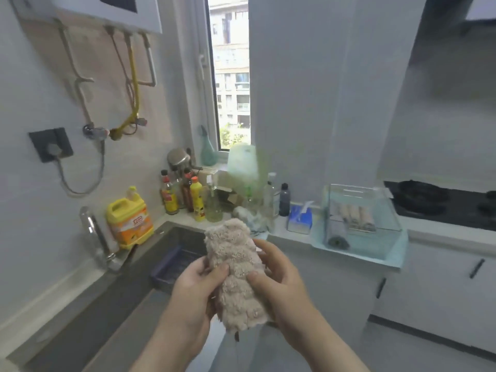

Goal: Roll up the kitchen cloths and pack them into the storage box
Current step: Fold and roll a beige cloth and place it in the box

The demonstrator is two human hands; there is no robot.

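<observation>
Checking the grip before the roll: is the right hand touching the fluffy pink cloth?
Touching. The head view shows the right hand gripping the fluffy pink cloth, thumb pressed on its front, fingers curled behind its edge.

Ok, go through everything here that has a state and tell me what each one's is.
pink cloth: bunched lengthwise, unpacked.
left hand: grips the pink cloth.
right hand: grips the pink cloth.
storage box: open, rolled cloths inside.
grey cloth: rolled, at the box's front.
tap: no water running.

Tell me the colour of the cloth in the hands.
The cloth is pale pinkish beige, seen in the head view.
</observation>
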